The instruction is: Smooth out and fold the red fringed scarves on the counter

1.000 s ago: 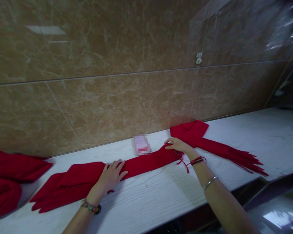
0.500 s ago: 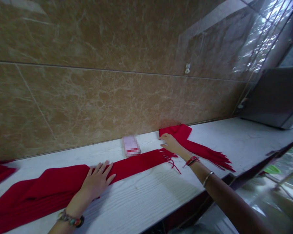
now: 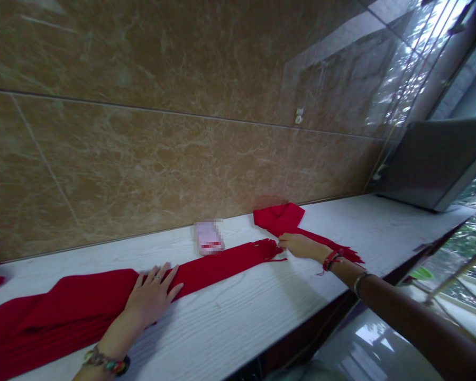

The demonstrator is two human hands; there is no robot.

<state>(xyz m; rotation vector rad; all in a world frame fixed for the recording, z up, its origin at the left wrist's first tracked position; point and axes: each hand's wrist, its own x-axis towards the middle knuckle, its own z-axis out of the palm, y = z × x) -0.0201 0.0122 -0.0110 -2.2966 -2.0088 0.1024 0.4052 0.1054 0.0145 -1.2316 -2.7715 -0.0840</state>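
Observation:
A long red scarf (image 3: 218, 263) lies stretched along the white counter (image 3: 246, 312), its fringed end pointing right. My left hand (image 3: 150, 293) rests flat on the scarf's middle with fingers spread. At the fringed end, my right hand (image 3: 301, 246) has its fingers closed on the fringe tips. A second red scarf (image 3: 280, 218) lies folded just behind my right hand, its fringe trailing to the right under my wrist.
A small pink packet (image 3: 208, 237) sits against the brown marble wall (image 3: 162, 132) behind the scarf. A grey box-like appliance (image 3: 428, 164) stands at the counter's far right end. The counter's front edge drops to a glossy floor (image 3: 381, 344).
My right hand moved from the folded scarf at the back forward to the long scarf's fringed end. The left hand stayed flat on the scarf. The view swung slightly right.

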